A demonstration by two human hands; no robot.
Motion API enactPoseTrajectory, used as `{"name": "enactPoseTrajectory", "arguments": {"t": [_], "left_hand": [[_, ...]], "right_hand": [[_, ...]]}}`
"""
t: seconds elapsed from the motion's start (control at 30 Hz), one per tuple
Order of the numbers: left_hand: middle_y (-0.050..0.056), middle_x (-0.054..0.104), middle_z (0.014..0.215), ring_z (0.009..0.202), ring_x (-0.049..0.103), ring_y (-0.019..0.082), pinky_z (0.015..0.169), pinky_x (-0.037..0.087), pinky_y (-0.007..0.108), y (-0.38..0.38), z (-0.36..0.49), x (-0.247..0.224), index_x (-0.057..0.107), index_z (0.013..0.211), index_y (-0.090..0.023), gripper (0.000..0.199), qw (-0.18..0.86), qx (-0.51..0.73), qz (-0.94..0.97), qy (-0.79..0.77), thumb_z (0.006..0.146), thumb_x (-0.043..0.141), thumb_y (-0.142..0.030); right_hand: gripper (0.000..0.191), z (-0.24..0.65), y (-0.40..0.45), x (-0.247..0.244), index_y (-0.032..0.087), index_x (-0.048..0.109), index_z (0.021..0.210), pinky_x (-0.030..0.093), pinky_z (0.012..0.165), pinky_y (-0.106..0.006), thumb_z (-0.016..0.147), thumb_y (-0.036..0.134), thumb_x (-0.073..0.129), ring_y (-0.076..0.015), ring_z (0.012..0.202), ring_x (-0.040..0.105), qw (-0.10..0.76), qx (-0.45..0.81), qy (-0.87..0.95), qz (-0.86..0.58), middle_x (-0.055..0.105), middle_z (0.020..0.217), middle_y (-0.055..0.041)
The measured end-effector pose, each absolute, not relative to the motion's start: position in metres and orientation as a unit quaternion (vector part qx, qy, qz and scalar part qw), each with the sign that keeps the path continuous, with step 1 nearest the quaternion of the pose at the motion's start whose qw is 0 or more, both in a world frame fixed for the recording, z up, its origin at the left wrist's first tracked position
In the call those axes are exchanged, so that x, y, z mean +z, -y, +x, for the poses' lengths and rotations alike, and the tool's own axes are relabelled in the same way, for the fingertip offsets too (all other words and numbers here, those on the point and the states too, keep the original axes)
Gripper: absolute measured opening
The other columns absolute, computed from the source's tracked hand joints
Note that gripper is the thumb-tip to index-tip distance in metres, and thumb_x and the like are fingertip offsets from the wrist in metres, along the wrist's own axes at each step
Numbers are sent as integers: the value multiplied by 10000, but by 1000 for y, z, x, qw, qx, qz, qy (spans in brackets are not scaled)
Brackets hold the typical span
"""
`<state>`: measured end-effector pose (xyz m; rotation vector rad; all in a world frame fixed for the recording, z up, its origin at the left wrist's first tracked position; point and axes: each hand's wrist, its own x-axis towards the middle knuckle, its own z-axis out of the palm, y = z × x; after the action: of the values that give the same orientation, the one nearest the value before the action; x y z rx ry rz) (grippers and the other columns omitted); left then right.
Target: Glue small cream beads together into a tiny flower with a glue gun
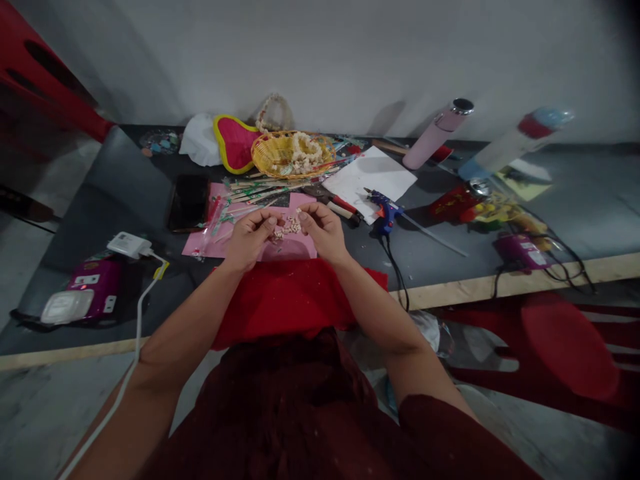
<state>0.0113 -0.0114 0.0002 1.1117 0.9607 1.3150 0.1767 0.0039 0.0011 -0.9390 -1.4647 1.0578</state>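
Observation:
Between my two hands hangs a short strand of small cream beads [289, 228], held above pink paper [265, 217]. My left hand [251, 237] pinches its left end between thumb and fingers. At the other end, my right hand [323, 230] has thumb and fingertips closed on the strand, close to a whitish bit at the fingertips. Whether the pieces are beads or tiny shells is too small to be sure. A red cloth [290, 297] lies over my lap and the table's front edge.
Behind my hands are thin sticks [255, 190], a yellow basket [273, 152] holding beaded pieces, and pliers [333, 201]. Right of them lie white paper [373, 177], a blue glue gun [386, 212], a pink flask [437, 133] and a red can [455, 200]. A phone [189, 202] and purple power strip [93, 287] are left.

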Motion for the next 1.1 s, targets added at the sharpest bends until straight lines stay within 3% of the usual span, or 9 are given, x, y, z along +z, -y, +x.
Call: {"name": "enactPoseTrajectory", "arguments": {"t": [0.27, 0.37, 0.53, 0.8, 1.1], "left_hand": [[35, 614, 703, 525, 472, 74, 501, 418, 207, 12, 13, 1, 650, 749, -160, 276, 563, 534, 481, -408, 770, 614, -433], [28, 583, 631, 514, 465, 78, 498, 413, 214, 12, 12, -1, 652, 702, -157, 310, 576, 524, 480, -402, 763, 616, -459], [5, 583, 662, 525, 468, 69, 508, 412, 208, 13, 12, 0, 683, 837, -172, 254, 615, 507, 467, -384, 708, 695, -391], [-16, 562, 605, 511, 477, 58, 515, 408, 209, 12, 10, 2, 687, 759, -157, 211, 626, 507, 451, -385, 684, 722, -352], [6, 565, 595, 501, 477, 64, 468, 402, 195, 13, 10, 1, 702, 760, -146, 244, 647, 482, 442, -393, 650, 749, -359]], "right_hand": [[240, 172, 3, -4, 193, 575, 925, 475, 693, -261, 854, 417, 530, -111, 744, 555, 496, 359, 699, -370, 604, 860, -30], [224, 171, 4, -3, 201, 568, 937, 476, 690, -263, 861, 408, 526, -114, 749, 559, 491, 349, 709, -367, 594, 872, -31], [204, 172, 4, -2, 203, 581, 940, 454, 648, -252, 858, 386, 544, -109, 727, 538, 490, 332, 724, -354, 570, 864, -30], [213, 172, 4, -1, 213, 588, 950, 439, 602, -240, 851, 398, 551, -104, 705, 522, 480, 322, 734, -357, 559, 855, -25], [141, 174, 0, -3, 219, 636, 909, 456, 700, -272, 856, 329, 564, -124, 788, 558, 497, 303, 745, -325, 602, 830, -28]]}}
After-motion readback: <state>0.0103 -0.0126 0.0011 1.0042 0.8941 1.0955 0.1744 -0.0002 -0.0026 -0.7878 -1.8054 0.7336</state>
